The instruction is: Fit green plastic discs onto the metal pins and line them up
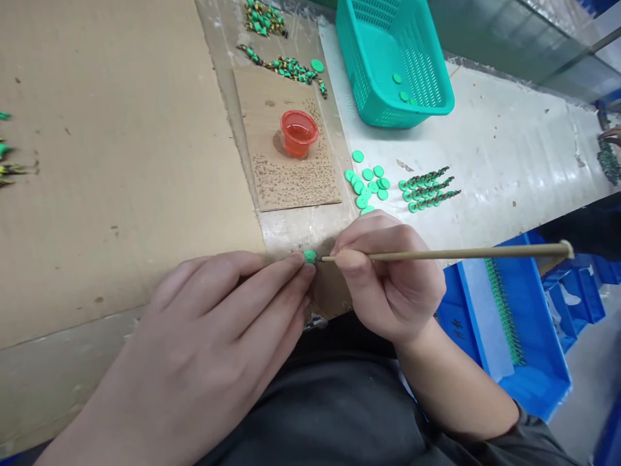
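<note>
My left hand [228, 323] is closed, its fingertips pinching a small green disc [309, 256] at the table's near edge. In my right hand [392, 278] is a thin wooden stick [466, 252], gripped like a pen. The stick's narrow tip points left and comes close to the disc; whether it touches, I cannot tell. Beyond my hands, a small red cup [299, 133] with liquid in it stands on a speckled cardboard piece [295, 184]. Loose green discs [369, 184] lie to the right of the cardboard.
Three rows of green discs with dark twisted pieces [429, 189] lie at the right. A teal basket [388, 116] holds a few discs. Small green, black and yellow pieces [291, 69] are heaped at the back. Blue trays [533, 349] stand below the table's right side.
</note>
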